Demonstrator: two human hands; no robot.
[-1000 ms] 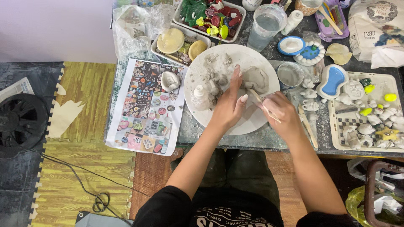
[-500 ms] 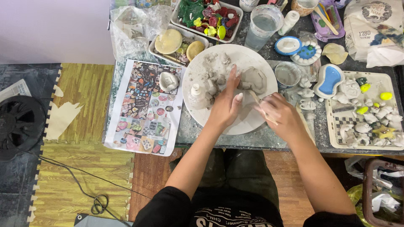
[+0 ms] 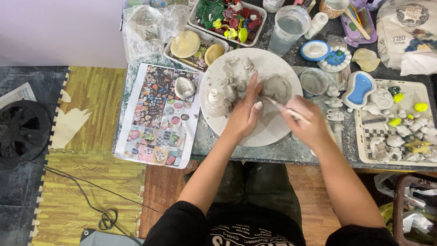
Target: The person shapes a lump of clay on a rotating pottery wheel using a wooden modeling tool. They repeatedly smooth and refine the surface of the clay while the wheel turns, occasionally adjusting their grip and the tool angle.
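Grey clay (image 3: 237, 78) is lying on a round white plate (image 3: 273, 132), left hand (image 3: 245, 115) clamped on it. Right hand (image 3: 306, 119) is pinching a thin modelling tool (image 3: 278, 104).

Grey wet clay lump (image 3: 276, 86) on round white plate (image 3: 277, 130), thin pale stick (image 3: 284, 108) touching it.

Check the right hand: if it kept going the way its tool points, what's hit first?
Probably the grey clay lump on the white plate. The right hand aims its thin tool up-left at it; contact unclear.
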